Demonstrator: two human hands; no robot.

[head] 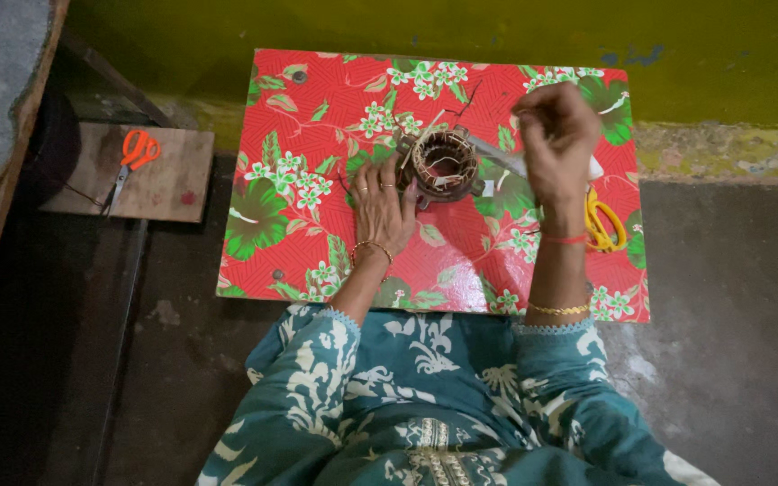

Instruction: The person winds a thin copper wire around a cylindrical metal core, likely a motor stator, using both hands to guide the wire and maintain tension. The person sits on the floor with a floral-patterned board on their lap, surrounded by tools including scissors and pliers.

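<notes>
On the floral board (317,108), left hand (382,209) steadies wound coil (444,164) (right hand (556,144) raised).

One camera only, worn on the person's head, looks almost straight down from above the lap. It faces a low table (317,261) with a red flowered cover, which fills the middle, with the yellow-green wall (461,27) at the top edge. Both forearms and the dark floor (731,270) are within close range.
</notes>
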